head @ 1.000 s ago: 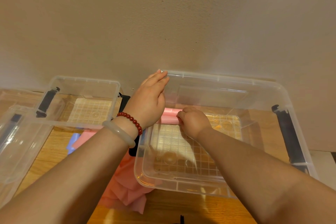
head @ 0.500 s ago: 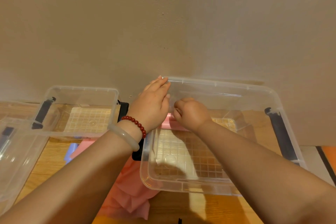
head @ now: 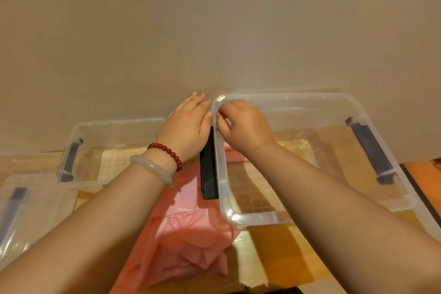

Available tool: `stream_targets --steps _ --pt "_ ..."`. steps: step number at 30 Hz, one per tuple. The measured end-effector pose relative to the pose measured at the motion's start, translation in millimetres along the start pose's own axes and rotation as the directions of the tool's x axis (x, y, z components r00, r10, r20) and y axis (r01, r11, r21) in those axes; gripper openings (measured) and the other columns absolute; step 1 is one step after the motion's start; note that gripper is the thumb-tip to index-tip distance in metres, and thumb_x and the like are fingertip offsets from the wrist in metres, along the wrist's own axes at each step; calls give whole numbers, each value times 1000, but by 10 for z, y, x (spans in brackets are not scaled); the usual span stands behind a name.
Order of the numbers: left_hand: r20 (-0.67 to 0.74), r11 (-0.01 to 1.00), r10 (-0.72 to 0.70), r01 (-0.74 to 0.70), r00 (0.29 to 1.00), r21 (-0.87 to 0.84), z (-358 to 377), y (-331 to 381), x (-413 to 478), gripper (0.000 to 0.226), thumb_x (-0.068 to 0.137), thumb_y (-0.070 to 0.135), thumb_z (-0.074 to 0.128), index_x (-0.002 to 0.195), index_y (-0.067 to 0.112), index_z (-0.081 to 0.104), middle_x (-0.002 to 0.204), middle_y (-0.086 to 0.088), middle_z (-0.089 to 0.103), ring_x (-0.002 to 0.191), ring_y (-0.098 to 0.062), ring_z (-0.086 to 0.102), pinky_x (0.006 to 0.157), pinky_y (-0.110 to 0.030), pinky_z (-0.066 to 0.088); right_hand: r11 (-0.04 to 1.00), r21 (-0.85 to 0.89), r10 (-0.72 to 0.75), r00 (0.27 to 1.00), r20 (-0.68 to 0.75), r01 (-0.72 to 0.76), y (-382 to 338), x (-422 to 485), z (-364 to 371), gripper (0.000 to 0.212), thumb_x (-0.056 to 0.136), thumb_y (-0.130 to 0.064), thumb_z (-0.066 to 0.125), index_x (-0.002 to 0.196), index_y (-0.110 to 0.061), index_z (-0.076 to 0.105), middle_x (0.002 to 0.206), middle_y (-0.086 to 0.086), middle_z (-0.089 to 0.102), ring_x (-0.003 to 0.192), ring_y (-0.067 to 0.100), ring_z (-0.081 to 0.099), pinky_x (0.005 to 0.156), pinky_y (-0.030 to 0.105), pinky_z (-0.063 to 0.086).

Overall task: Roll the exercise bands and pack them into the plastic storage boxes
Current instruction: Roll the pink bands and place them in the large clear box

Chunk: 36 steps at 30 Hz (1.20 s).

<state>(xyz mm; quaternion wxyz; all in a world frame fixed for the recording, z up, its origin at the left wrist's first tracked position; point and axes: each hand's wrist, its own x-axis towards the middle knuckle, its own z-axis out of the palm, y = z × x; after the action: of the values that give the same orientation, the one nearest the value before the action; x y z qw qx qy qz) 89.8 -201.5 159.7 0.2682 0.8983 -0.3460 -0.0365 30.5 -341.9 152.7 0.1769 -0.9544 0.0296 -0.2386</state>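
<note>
Rolled pink exercise band [head: 235, 155], on the floor of the large clear plastic storage box [head: 257, 220], far-left corner; left hand [head: 188, 126] flat, fingers straight, outside that wall; right hand [head: 243, 124] curled inside by the rim, pinch not discernible; recommended: brace the wall, seat roll tight against it to prevent unrolling.

Probably a home room: wooden table [head: 274, 248] against a plain scuffed wall [head: 214, 31], clear storage boxes [head: 310, 96] on it
</note>
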Motion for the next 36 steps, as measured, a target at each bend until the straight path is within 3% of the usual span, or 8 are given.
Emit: stream_targets --steps 10,14,17,21,26,30,32,36 --pt "-46 988 -91 96 995 122 -268 -39 -575 45 104 27 31 146 11 38 154 -5 33 146 -17 19 119 -31 13 991 46 -126 992 31 124 -532 -76 -68 20 88 -18 55 76 -6 66 73 8 59 73 28 56 54 31 41" --pt "-66 972 -185 193 980 137 -294 -77 -916 45 104 27 32 145 11 40 153 -6 36 145 -18 22 119 -36 19 989 115 -106 986 130 91 -734 -235 -45 21 93 -16 53 90 -1 68 90 14 62 88 32 55 68 35 40" --pt "-76 961 -220 230 972 153 -302 -124 -1146 44 103 24 33 143 8 41 152 -7 37 145 -19 23 117 -29 14 984 164 -103 971 215 69 -927 -362 15 20 92 -16 53 96 -2 66 96 15 60 95 32 54 72 36 42" --pt "-88 954 -241 253 966 158 -366 -327 -1228 43 103 23 34 143 9 42 151 -7 38 145 -18 24 115 -29 17 994 100 -85 935 345 54 -1109 -391 153 25 94 -19 50 107 -5 65 106 12 59 104 31 54 77 35 42" --pt "-83 964 -217 227 973 142 -527 -733 -1140 42 103 24 34 142 10 44 150 -6 40 144 -18 25 115 -34 23 999 40 -11 936 351 -4 -1304 -256 395 26 97 -22 47 112 -8 64 108 9 58 108 28 51 74 34 45" --pt "9 971 -199 196 980 136 -593 -1166 -1062 43 103 24 34 142 10 44 150 -6 40 144 -19 26 117 -37 22 998 1 54 942 332 -58 -1520 -132 719 28 97 -21 47 118 -9 62 115 10 59 113 28 49 84 38 44" --pt "57 975 -191 183 980 125 -595 -1360 -1052 43 103 25 34 142 10 44 150 -6 39 144 -19 25 117 -37 22 996 -28 91 941 327 -86 -1607 -104 904 28 96 -21 49 116 -8 63 112 12 61 111 32 51 87 41 45" --pt "133 982 -164 149 978 113 -528 -1595 -1035 44 103 26 33 143 11 43 151 -5 38 144 -18 24 117 -35 20 985 -68 170 968 187 -160 -1726 -137 1183 17 76 -18 59 83 -7 70 79 11 64 75 36 60 63 37 49"
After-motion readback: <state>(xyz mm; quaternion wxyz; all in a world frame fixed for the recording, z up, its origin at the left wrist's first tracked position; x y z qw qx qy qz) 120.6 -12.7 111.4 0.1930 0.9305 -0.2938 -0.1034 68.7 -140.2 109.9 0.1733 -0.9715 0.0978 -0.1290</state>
